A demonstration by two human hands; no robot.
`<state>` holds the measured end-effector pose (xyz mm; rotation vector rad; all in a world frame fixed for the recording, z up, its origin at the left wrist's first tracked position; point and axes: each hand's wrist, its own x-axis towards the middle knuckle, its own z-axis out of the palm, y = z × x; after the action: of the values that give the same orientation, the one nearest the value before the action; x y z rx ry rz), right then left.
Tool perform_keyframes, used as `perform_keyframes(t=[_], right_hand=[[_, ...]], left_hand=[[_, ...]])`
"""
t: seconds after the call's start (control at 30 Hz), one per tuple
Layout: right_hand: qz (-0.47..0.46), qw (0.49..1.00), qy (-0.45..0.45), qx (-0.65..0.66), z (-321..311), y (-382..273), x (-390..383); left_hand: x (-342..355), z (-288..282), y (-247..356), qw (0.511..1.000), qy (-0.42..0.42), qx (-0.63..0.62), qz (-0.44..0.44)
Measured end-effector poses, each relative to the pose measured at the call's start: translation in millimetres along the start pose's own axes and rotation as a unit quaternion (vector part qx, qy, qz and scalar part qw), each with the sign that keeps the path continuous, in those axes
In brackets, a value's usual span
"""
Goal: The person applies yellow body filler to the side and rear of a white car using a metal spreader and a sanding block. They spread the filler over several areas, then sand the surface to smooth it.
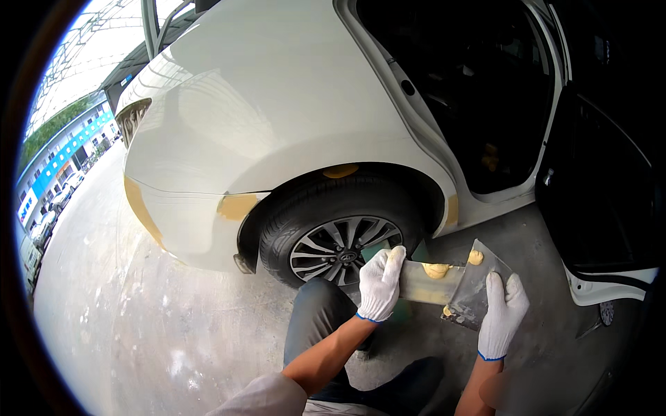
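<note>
Concrete floor [173,333] under a roofed yard. White car [277,104] just beyond the hands; wheel [347,256] ahead and left of them, rear door [603,187] swung out to their right. Yellow patch [238,206] on the body, well left of the hands, near the wheel arch.

Hands apart, both gloved. Left hand [380,286] pinches the left end of a translucent spreader [416,284]; right hand [504,310] is clamped on the right side of a clear plate [472,292]. Spreader's right end overlaps the plate's left side; can't tell contact pressure. Yellow putty [436,271] sits between the hands: one lump on the spreader's far edge, dabs at the plate's far and near-left corners.

Advice: plate steady, spreader edge flat and low, even pressure. Scrape corner dabs into the main lump, else they'd likely drop or dry out.
</note>
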<state>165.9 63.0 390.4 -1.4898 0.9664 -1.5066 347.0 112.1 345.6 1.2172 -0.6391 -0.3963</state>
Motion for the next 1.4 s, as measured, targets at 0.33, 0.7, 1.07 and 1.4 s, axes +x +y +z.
perform_keyframes(t=[0.33,0.7,1.07,1.4], right_hand=[[0.14,0.974,-0.094,0.153,42,51,-32],[0.154,0.981,-0.006,0.116,62,42,-49],[-0.018,0.897,-0.397,0.193,127,38,-79],[-0.013,0.636,-0.765,0.094,252,-11,-178]], left_hand=[[-65,-17,12,0.991,0.011,0.113,0.074],[-69,-73,14,0.915,-0.208,0.292,0.183],[-69,-211,60,0.961,0.026,0.273,-0.029],[-130,-361,122,0.907,0.181,0.375,0.055]])
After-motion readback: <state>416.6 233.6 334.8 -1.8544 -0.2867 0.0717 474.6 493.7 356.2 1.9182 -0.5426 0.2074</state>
